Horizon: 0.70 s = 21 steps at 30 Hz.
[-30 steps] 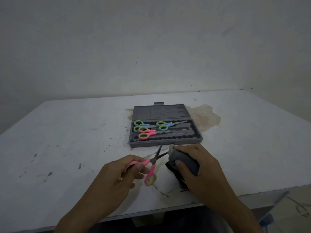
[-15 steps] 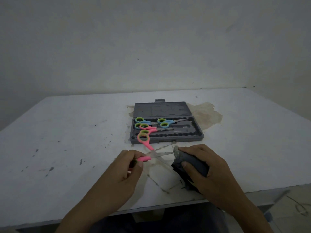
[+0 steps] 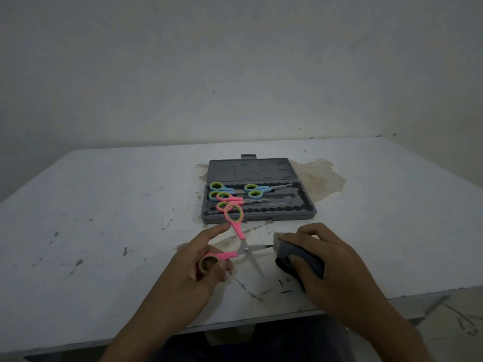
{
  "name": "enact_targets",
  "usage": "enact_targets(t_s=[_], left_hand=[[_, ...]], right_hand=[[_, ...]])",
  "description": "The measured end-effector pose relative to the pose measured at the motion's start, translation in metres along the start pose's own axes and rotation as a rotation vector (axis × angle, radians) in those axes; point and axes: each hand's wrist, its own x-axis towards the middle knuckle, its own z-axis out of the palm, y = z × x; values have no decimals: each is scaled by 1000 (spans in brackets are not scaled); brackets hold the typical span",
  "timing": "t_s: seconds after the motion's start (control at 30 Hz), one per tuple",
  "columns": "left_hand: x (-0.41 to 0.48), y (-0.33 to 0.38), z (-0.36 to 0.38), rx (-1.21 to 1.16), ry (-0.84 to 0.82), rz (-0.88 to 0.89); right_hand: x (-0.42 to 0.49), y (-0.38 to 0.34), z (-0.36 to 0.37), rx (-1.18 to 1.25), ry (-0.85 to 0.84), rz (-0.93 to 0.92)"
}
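The left hand (image 3: pixel 206 262) holds the scissors (image 3: pixel 245 249) near the middle of the table's (image 3: pixel 104 205) near edge. Its fingers curl round one pink ring. The first finger is straight and touches the other pink handle. The scissors are open very wide. One blade points right, and its tip touches the cloth (image 3: pixel 307 259). The other blade points down toward the near edge. The free ring points at the case (image 3: pixel 261 169) and shows in front of its near rim.

The right hand (image 3: pixel 334 262) grips the gray cloth tight, with its fingers and thumb curled round it. The cloth is bunched up and sits on the table, just right of the scissors. A dark bit of it pokes out under the hand.

The gray case lies open past the hands, about halfway to the far edge. Its lid lies flat behind it. Inside are two blue pairs (image 3: pixel 257 190) and a pink pair (image 3: pixel 230 198), side by side, all closed. A brown stain (image 3: pixel 321 178) marks the table by the case's right side. Small dark spots dot the table on the left.
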Motion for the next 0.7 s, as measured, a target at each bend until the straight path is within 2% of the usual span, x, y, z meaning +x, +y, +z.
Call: enact_targets(t_s=[0.1,0.27,0.43,0.57,0.7], left_hand=[[0,-2,1,32,-7,29],[3,-3,4,80,-7,105],[3,-12,0,86,35,49],[3,-16,-1,47,68,-14],[6,-16,2,17,75,-45]], right_hand=[[3,-18,-9,-120,53,-90],[13,-48,2,-165,-76,-171],[14,-21,9,-250,-141,-59],[11,7,7,-231,-62,83],[6,29,2,-50,99,251]])
